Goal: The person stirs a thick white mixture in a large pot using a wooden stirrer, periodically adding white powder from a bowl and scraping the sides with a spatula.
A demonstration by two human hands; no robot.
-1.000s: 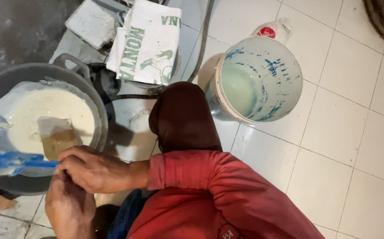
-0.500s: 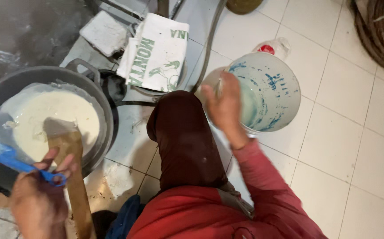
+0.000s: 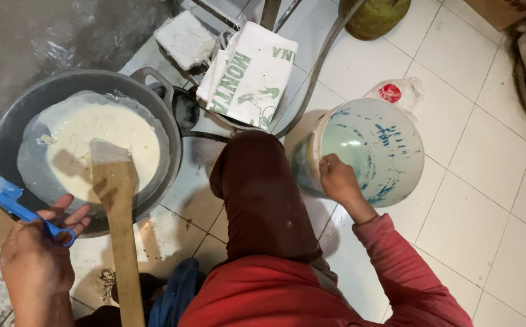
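Observation:
My left hand (image 3: pixel 36 257) holds a blue plastic scoop (image 3: pixel 2 197) by its ringed handle, beside a large dark wok (image 3: pixel 8 121) full of creamy white batter (image 3: pixel 102 139). A long wooden paddle (image 3: pixel 117 218) rests with its blade in the batter and its handle pointing toward me, next to my left hand. My right hand (image 3: pixel 339 181) grips the near rim of a white bucket (image 3: pixel 372 148) streaked with blue, tilted on the tiled floor. My bent knee (image 3: pixel 260 194) in dark red trousers lies between wok and bucket.
A folded white sack with green print (image 3: pixel 248 75) and a white block (image 3: pixel 184 39) lie behind the wok. A hose (image 3: pixel 317 66) crosses the tiles. A small plastic bag (image 3: pixel 396 94) sits behind the bucket, a green gas cylinder (image 3: pixel 375 15) farther back.
My right hand left the scoop and wok side, reached across to the bucket and now grips its rim. The paddle's blade has slid further into the batter. The left hand keeps the scoop.

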